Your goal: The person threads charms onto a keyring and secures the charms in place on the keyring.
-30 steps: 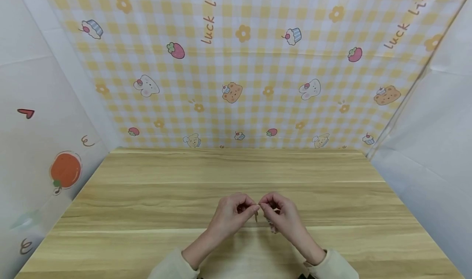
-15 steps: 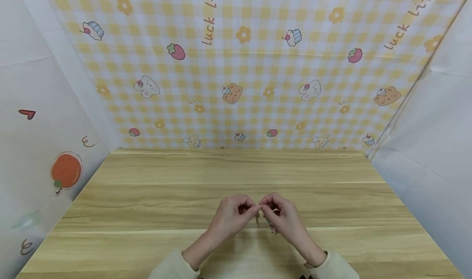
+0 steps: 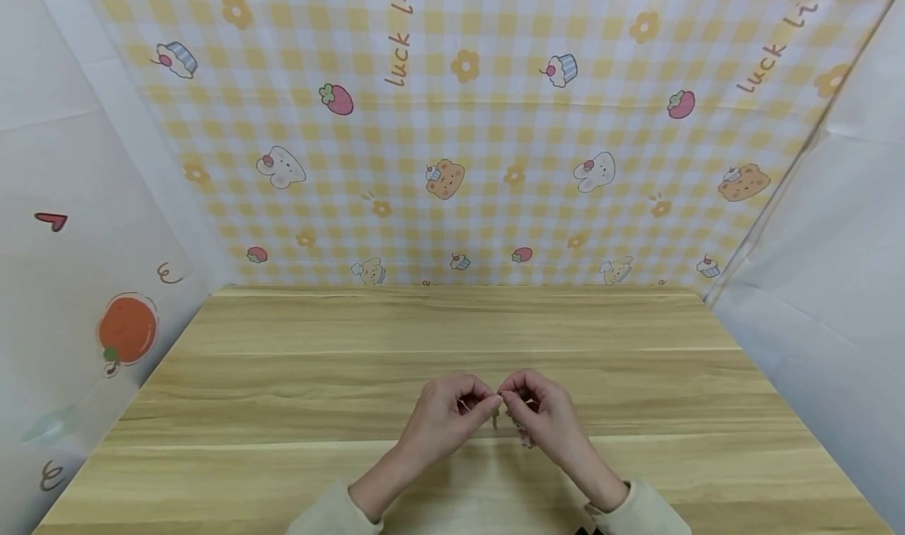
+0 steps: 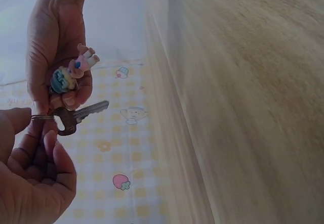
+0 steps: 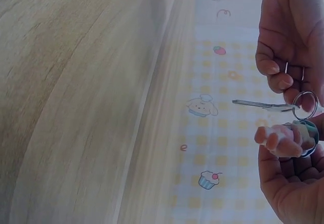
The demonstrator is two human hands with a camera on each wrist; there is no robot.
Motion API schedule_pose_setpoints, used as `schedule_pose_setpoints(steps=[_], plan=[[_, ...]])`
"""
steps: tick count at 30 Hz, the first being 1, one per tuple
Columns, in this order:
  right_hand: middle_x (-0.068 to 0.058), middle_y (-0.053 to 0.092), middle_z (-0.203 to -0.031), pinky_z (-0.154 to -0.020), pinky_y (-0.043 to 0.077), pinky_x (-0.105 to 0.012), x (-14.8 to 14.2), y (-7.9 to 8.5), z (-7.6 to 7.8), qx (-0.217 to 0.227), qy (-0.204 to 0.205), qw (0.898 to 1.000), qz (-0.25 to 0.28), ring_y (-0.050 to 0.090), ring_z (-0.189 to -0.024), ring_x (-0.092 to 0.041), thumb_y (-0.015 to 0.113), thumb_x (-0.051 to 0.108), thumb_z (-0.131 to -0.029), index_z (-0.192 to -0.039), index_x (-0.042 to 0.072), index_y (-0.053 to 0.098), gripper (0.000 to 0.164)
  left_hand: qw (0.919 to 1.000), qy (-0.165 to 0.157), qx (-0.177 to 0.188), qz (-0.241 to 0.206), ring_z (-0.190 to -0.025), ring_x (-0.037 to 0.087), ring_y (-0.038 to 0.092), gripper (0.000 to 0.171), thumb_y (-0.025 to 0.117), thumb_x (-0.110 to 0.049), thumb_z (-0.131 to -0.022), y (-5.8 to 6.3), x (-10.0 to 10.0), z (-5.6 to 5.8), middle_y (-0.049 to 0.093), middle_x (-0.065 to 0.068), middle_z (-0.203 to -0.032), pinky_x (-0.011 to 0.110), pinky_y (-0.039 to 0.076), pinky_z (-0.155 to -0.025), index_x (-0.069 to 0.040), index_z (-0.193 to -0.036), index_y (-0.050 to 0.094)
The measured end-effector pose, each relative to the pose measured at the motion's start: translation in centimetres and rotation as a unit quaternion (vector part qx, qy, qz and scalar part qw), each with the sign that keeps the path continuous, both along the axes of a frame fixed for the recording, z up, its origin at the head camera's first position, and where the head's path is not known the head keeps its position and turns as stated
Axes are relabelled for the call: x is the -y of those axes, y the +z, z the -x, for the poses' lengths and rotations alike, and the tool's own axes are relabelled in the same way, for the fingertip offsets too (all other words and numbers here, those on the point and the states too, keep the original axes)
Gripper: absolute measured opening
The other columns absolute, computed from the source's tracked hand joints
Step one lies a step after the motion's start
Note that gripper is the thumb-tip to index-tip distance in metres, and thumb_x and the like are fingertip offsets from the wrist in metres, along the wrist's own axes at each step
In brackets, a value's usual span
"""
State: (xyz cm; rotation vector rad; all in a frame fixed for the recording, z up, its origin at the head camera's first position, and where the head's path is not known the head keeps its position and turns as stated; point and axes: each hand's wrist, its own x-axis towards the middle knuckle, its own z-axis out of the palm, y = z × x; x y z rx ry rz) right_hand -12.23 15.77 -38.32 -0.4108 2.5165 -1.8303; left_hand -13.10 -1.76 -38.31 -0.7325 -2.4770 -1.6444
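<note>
Both hands meet just above the wooden table, fingertips almost together. My left hand (image 3: 440,413) pinches a metal key ring (image 5: 306,105) between thumb and fingers. From the ring a key (image 4: 67,123) sticks out, its blade pointing away from the hands. My right hand (image 3: 550,417) pinches at the same ring from the other side; its exact grip is partly hidden. Below the right hand's fingers hangs a small pink, cream and teal figurine charm (image 4: 76,72), also seen in the right wrist view. How the charm joins the ring is hidden.
The light wooden table (image 3: 452,323) spreads out beneath the hands. Behind it stands a yellow checked backdrop (image 3: 495,126) with cartoon prints. White sheets, the left one (image 3: 64,158) and the right one (image 3: 834,268), flank the table.
The hands stay nearly in place, with only a slight shift of the fingertips to the right. The hanging key swings a little.
</note>
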Motion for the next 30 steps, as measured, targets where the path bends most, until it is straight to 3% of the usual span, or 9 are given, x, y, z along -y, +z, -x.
schedule_pose_setpoints(steps=[4,13,23,30], plan=[[-0.005,0.053,-0.072,-0.037,0.042,-0.021,0.04,-0.07,-0.04,-0.013,-0.003,1.0,-0.012,0.045,-0.045,-0.003,0.057,0.005,-0.093,-0.091,0.001,0.059,0.005,0.9997,-0.001,0.023,0.01,-0.06,0.0,0.052,0.015,0.065,-0.021,-0.089,0.19,-0.05,-0.03,0.065,-0.003,-0.072,0.02,0.048,-0.056,-0.012,-0.079,0.069],[-0.006,0.054,-0.071,-0.036,0.041,-0.021,0.14,0.1,-0.02,-0.008,-0.005,1.0,0.004,0.045,-0.045,-0.004,0.058,0.008,-0.093,-0.092,-0.002,0.059,0.01,0.9998,0.007,-0.002,-0.021,-0.06,0.0,0.05,0.008,0.068,-0.014,-0.086,0.1,-0.03,-0.12,0.064,-0.004,-0.072,0.019,0.047,-0.056,-0.012,-0.078,0.069],[-0.004,0.052,-0.069,-0.036,0.041,-0.022,0.17,-0.02,-0.11,-0.027,-0.005,1.0,-0.005,0.044,-0.045,-0.002,0.058,0.005,-0.092,-0.089,0.002,0.059,0.004,0.9999,0.005,0.011,0.006,-0.064,0.001,0.052,0.014,0.065,-0.019,-0.089,0.14,-0.04,-0.14,0.062,-0.005,-0.073,0.02,0.048,-0.059,-0.012,-0.078,0.069],[-0.002,0.052,-0.069,-0.035,0.04,-0.021,0.29,0.14,-0.1,-0.023,-0.009,1.0,0.005,0.044,-0.044,-0.003,0.058,0.005,-0.092,-0.089,0.0,0.059,0.005,0.9999,0.013,-0.001,-0.006,-0.062,0.0,0.049,0.011,0.066,-0.017,-0.088,0.1,-0.12,-0.12,0.061,-0.007,-0.072,0.019,0.046,-0.057,-0.014,-0.077,0.068]])
